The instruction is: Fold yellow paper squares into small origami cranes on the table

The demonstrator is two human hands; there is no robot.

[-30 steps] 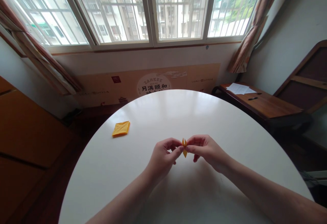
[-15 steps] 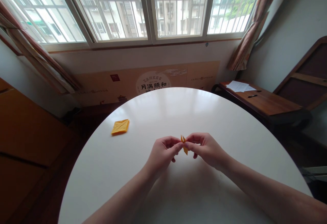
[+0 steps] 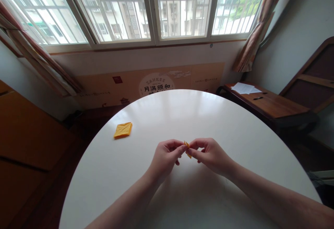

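Between the thumb and forefinger of the left hand and those of the right hand, the small folded yellow paper piece is held above the white round surface, near its middle. Both sets of fingers are pinched together on it, the thumbs side by side and almost meeting, with no real gap left around the paper. The folding looks well advanced: the piece is already narrow and creased, with sharp tips standing up above the fingers and another point showing below. It is not yet set down, and with its middle covered, whether any creases or shaping remain cannot be told. The material seems thin and stiff enough to keep its points. Well apart, toward the left edge of the surface, lies a flat four-sided yellow packet, its top wrinkled and its edges layered; it looks like soft, crinkled paper or film, and neither hand touches it. The surface itself is smooth and glossy, reflecting window light along its far curve. To the right, loose white sheets rest on a brown wooden bench.
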